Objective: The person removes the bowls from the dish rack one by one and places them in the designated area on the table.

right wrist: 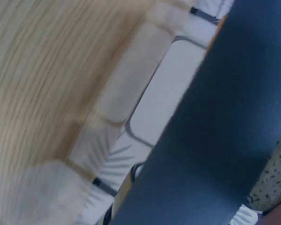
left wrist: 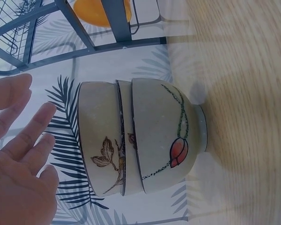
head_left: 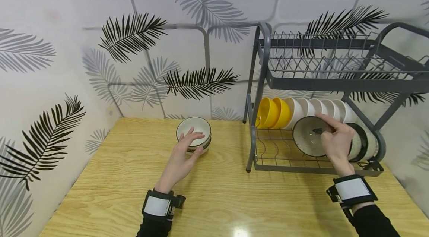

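Note:
Three cream bowls (head_left: 201,127) with dark rims stand nested on the table. The left wrist view shows the lowest bowl (left wrist: 161,136) with a red flower bud and a vine. My left hand (head_left: 177,164) hovers at the stack's rim, fingers spread and holding nothing. At the rack's lower tier, my right hand (head_left: 337,140) grips a speckled grey-beige bowl (head_left: 307,138) by its right side, its round face turned toward me. In the right wrist view, a speckled bowl (right wrist: 271,180) shows at the right edge, mostly hidden behind a dark rack bar (right wrist: 210,122).
The two-tier dark metal dish rack (head_left: 295,83) stands on the table's right. Its lower tier holds yellow bowls (head_left: 268,112), several white bowls (head_left: 295,112) and dark-rimmed bowls (head_left: 368,144). A leaf-patterned wall (head_left: 187,54) rises behind the wooden table (head_left: 218,192).

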Demonstrator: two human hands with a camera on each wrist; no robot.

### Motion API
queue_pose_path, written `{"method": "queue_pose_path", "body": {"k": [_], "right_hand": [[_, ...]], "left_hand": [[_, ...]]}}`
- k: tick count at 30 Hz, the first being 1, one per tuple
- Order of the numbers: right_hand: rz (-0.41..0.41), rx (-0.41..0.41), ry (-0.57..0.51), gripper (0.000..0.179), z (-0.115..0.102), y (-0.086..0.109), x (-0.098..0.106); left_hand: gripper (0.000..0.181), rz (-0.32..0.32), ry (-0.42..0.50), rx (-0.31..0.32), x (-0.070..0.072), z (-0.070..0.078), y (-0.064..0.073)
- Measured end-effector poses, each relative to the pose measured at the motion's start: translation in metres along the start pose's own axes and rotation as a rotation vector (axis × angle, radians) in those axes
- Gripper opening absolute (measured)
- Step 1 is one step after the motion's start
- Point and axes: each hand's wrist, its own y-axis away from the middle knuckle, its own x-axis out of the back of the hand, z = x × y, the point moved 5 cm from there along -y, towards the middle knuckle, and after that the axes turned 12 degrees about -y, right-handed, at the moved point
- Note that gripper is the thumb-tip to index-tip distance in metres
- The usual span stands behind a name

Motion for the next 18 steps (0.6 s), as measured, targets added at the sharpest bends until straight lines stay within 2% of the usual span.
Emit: {"method": "queue_pose_path", "body": {"k": [6,11,18], "right_hand": [[-0.024,-0.252,-0.05,0.04,0.002,0.003,-0.003],[-0.068,-0.482,-0.095,0.041,0.007,0.007,-0.006],[-0.101,-0.689,-0.198,0.044,0.006,0.014,-0.009]], "left_hand": [[0.035,-0.003,0.006,0.0,0.0,0.001,0.0],[0.034,-0.003,0.003,0.0,0.001,0.001,0.0],[0.034,-0.002,0.002,-0.002,0.001,0.002,0.0]]}}
